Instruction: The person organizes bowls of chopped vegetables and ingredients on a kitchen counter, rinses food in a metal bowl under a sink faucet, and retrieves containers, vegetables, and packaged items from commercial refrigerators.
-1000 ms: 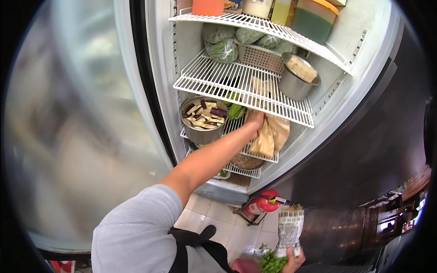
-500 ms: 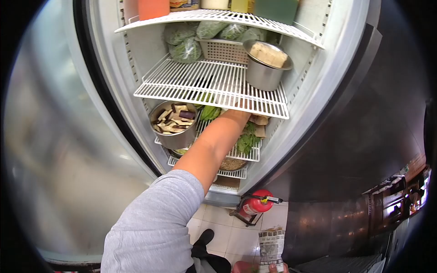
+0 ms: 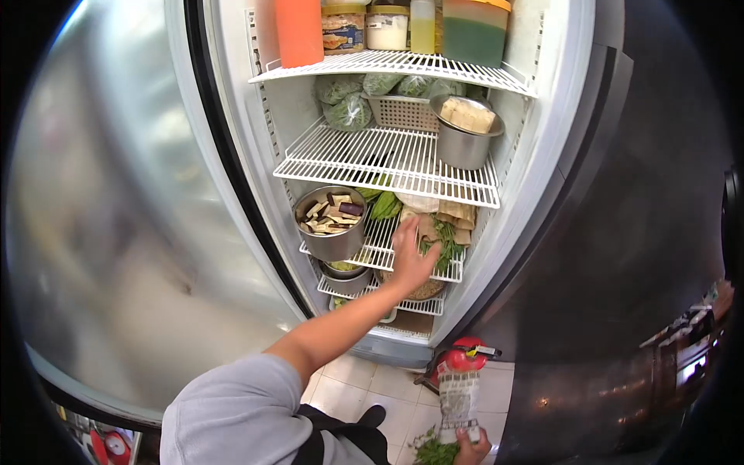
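Fridge (image 3: pixel 542 116) stands open, glass door (image 3: pixel 116 194) swung out to the left. Judging by the pose, the step in hand is stowing greens on the third wire shelf (image 3: pixel 372 246).

Left hand (image 3: pixel 411 252) is at the front edge of that shelf, fingers spread and flat, gripping nothing, just beside the paper-wrapped greens (image 3: pixel 443 225) lying on the shelf. Right hand (image 3: pixel 471 448) is low at the frame's bottom edge, closed around a newspaper-wrapped bundle (image 3: pixel 459 403) with leaves (image 3: pixel 434 451) showing at its base.

Next move, as I read it: bundle needs lifting to shelf height and a free slot; space there is tight between the steel pot of cut pieces (image 3: pixel 332 223) and the wrapped greens.

Shelf above: steel bowl (image 3: pixel 465 130), white basket (image 3: pixel 403 112), bagged greens (image 3: pixel 347 112). Top shelf: orange container (image 3: pixel 298 31), jars.

Floor: pale tiles (image 3: pixel 364 380), red fire extinguisher (image 3: pixel 465 358) by the fridge foot. Dark steel panel to the right.
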Tool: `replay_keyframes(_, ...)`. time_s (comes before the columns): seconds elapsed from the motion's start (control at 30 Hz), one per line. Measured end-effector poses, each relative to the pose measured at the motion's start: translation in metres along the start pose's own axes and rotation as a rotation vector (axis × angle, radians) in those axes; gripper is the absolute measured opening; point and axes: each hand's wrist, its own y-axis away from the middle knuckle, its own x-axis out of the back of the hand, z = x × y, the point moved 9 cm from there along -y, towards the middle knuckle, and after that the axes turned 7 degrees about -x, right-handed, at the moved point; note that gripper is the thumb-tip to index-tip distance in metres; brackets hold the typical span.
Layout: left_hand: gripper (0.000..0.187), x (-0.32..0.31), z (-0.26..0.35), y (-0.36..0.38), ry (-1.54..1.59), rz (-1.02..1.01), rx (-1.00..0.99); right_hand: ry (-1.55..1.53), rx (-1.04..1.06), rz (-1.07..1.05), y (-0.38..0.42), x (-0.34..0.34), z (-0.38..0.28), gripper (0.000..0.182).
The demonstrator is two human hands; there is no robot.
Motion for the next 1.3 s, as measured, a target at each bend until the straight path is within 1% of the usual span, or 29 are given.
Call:
replay_keyframes(0.03, 0.058, 0.013, -0.001, 0.032, 0.05, -0.065, 0.051, -0.198, -0.082, -0.027, 0.001, -0.006, -0.013, 0.024)
replay_keyframes(0.1, 0.044, 0.033, -0.008, 0.086, 0.107, -0.198, 0.136, -0.177, -0.067, 0.059, 0.003, -0.007, -0.015, 0.042)
replay_keyframes(0.13, 0.037, 0.037, -0.019, 0.109, 0.118, -0.269, 0.169, -0.145, 0.008, 0.171, 0.006, -0.007, -0.016, 0.038)
replay_keyframes(0.17, 0.025, 0.046, -0.027, 0.122, 0.218, -0.239, 0.144, -0.107, 0.068, 0.29, 0.016, -0.001, -0.017, 0.035)
replay_keyframes(0.2, 0.025, 0.05, -0.046, 0.138, 0.444, -0.214, 0.35, -0.403, 0.009, -0.001, 0.02, -0.015, -0.03, 0.033)
replay_keyframes(0.23, 0.024, 0.073, -0.027, 0.127, 0.361, -0.259, 0.179, -0.444, 0.017, 0.019, 0.034, -0.016, -0.035, 0.031)
replay_keyframes(0.27, 0.017, 0.082, -0.043, 0.133, 0.38, -0.248, 0.208, -0.478, -0.012, 0.041, 0.051, -0.016, -0.031, 0.029)
replay_keyframes(0.3, 0.01, 0.105, -0.005, 0.113, 0.211, -0.313, 0.204, -0.475, 0.015, -0.008, 0.069, -0.011, -0.051, 0.028)
replay_keyframes(0.33, 0.008, 0.111, -0.002, 0.112, 0.378, -0.281, 0.355, -0.179, 0.143, 0.03, 0.079, -0.005, -0.048, 0.029)
replay_keyframes(0.37, 0.009, 0.118, 0.0, 0.108, 0.362, -0.29, 0.339, -0.331, -0.024, 0.04, 0.095, -0.008, -0.036, 0.033)
replay_keyframes(0.4, 0.01, 0.12, -0.018, 0.114, 0.458, -0.231, 0.49, -0.373, 0.028, 0.049, 0.112, -0.006, -0.037, 0.036)
replay_keyframes(0.43, 0.011, 0.12, -0.021, 0.116, 0.498, -0.227, 0.518, -0.264, 0.089, 0.08, 0.126, -0.001, -0.036, 0.038)
replay_keyframes(0.47, 0.013, 0.122, -0.023, 0.118, 0.527, -0.213, 0.543, -0.261, 0.11, 0.115, 0.145, 0.003, -0.029, 0.038)
replay_keyframes(0.5, 0.014, 0.118, -0.021, 0.123, 0.556, -0.233, 0.56, -0.258, 0.086, 0.147, 0.163, 0.011, -0.018, 0.039)
replay_keyframes(0.53, 0.015, 0.108, -0.034, 0.12, 0.583, -0.253, 0.611, -0.23, 0.043, 0.17, 0.172, 0.01, -0.026, 0.039)
replay_keyframes(0.57, 0.015, 0.103, -0.031, 0.125, 0.599, -0.28, 0.619, -0.191, 0.038, 0.262, 0.192, 0.019, -0.02, 0.039)
replay_keyframes(0.63, 0.014, 0.103, -0.008, 0.153, 0.654, -0.323, 0.618, -0.131, 0.071, 0.444, 0.248, 0.057, 0.014, 0.039)
replay_keyframes(0.73, 0.016, 0.089, -0.001, 0.185, 0.676, -0.401, 0.603, -0.008, 0.007, 0.708, 0.327, 0.105, 0.042, 0.044)
replay_keyframes(0.8, 0.018, 0.084, 0.005, 0.204, 0.648, -0.467, 0.597, 0.625, 0.199, 0.833, 0.371, 0.123, 0.06, 0.049)
replay_keyframes(0.87, 0.018, 0.083, 0.025, 0.213, 0.685, -0.484, 0.582, 0.836, 0.098, 0.88, 0.399, 0.136, 0.088, 0.053)
replay_keyframes(0.9, 0.018, 0.08, 0.027, 0.218, 0.695, -0.504, 0.572, 0.87, 0.012, 0.878, 0.409, 0.14, 0.124, 0.063)
replay_keyframes(0.97, 0.016, 0.082, 0.031, 0.222, 0.706, -0.546, 0.54, 0.919, -0.153, 0.864, 0.419, 0.146, 0.165, 0.071)
replay_keyframes(1.0, 0.016, 0.083, 0.032, 0.222, 0.713, -0.555, 0.542, 0.943, -0.232, 0.861, 0.419, 0.15, 0.165, 0.074)
replay_keyframes(1.03, 0.015, 0.083, 0.031, 0.22, 0.72, -0.565, 0.543, 0.881, -0.336, 0.838, 0.424, 0.15, 0.168, 0.086)
replay_keyframes(1.13, 0.014, 0.09, 0.019, 0.215, 0.672, -0.565, 0.552, 0.943, -0.436, 0.996, 0.428, 0.146, 0.13, 0.088)
replay_keyframes(1.2, 0.014, 0.103, 0.006, 0.206, 0.643, -0.5, 0.54, 0.944, -0.342, 1.129, 0.418, 0.139, 0.115, 0.087)
replay_keyframes(1.23, 0.015, 0.11, -0.001, 0.204, 0.589, -0.494, 0.492, 0.93, -0.248, 1.184, 0.404, 0.131, 0.105, 0.086)
replay_keyframes(1.27, 0.017, 0.122, 0.0, 0.2, 0.561, -0.462, 0.406, 0.858, -0.089, 1.23, 0.387, 0.12, 0.094, 0.08)
replay_keyframes(1.3, 0.015, 0.132, -0.01, 0.193, 0.535, -0.441, 0.343, 0.719, 0.02, 1.246, 0.361, 0.107, 0.081, 0.071)
